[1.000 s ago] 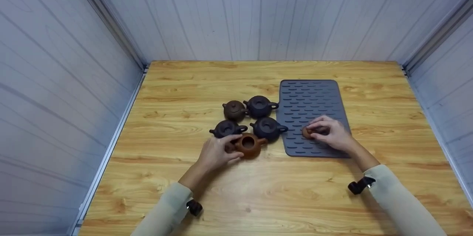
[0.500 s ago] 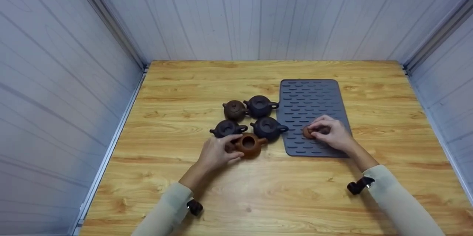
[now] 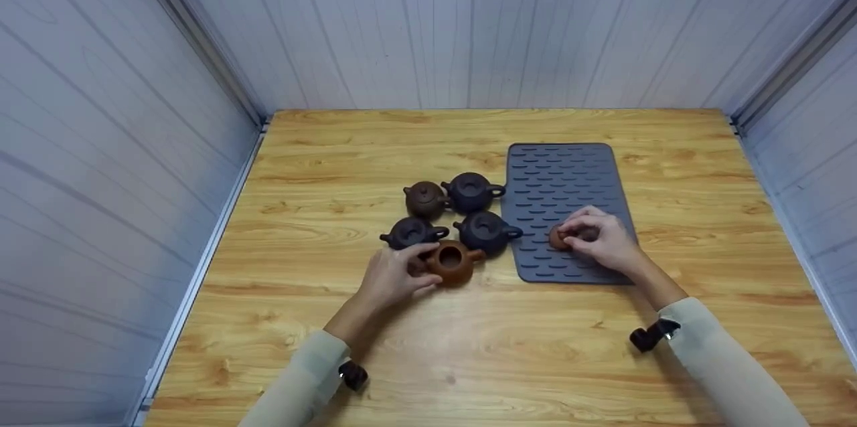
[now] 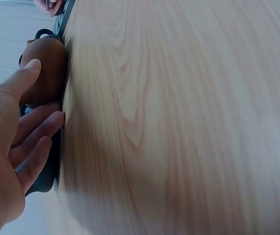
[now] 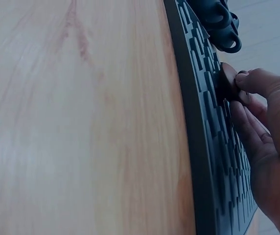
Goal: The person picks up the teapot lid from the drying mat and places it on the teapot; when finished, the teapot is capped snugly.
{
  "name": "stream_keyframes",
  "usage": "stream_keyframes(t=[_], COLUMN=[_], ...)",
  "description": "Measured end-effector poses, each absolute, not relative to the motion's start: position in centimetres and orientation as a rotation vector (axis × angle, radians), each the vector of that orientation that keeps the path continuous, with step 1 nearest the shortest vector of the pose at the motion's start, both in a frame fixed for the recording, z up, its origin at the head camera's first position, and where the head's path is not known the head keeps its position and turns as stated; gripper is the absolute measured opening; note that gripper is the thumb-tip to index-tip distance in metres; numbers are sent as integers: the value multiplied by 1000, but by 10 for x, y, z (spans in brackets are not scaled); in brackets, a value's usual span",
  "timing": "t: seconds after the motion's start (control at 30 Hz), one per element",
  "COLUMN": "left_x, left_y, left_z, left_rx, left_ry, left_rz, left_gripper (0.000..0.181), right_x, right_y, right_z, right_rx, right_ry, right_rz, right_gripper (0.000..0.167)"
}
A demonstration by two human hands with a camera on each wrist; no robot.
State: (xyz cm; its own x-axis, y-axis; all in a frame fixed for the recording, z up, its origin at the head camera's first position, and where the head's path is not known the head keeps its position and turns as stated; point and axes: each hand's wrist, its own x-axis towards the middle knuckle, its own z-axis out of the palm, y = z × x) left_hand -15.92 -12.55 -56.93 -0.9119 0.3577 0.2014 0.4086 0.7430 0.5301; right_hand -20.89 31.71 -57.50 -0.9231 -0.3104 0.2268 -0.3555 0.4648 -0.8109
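An orange-brown teapot (image 3: 460, 272) without its lid stands on the wooden table, its round mouth facing up. My left hand (image 3: 390, 278) holds it at the left side, thumb in front and fingers behind. The left wrist view shows the thumb pressed on the teapot's body (image 4: 52, 66). Over the grey ridged mat (image 3: 562, 179), my right hand (image 3: 608, 243) pinches a small brown lid (image 3: 556, 238) by its knob. In the right wrist view the lid (image 5: 226, 81) is tilted, its edge close to the mat; whether they touch I cannot tell.
Behind the orange-brown teapot stand a dark teapot (image 3: 410, 233), another dark one (image 3: 483, 236), a third dark one (image 3: 470, 194) and a brown lidded teapot (image 3: 424, 199), all close together. Two handles reach the mat's left edge. Pale panel walls (image 3: 435, 25) enclose the table.
The lid in my right hand has shifted very slightly to the right. My left hand and the teapots have stayed in place.
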Motion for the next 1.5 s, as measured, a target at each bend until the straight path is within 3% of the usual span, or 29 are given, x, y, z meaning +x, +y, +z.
stream_keyframes(t=[0.73, 1.5], left_x=[-159, -161], left_y=[-126, -128], left_z=[-571, -571], left_rx=[-630, -621], left_ry=[-2858, -2890], left_rz=[-930, -947], left_gripper=[57, 58], right_x=[-205, -214], right_y=[278, 218], right_z=[-560, -546], right_rx=[630, 843], right_ry=[-2629, -2549], right_rz=[1612, 1702], right_gripper=[13, 14])
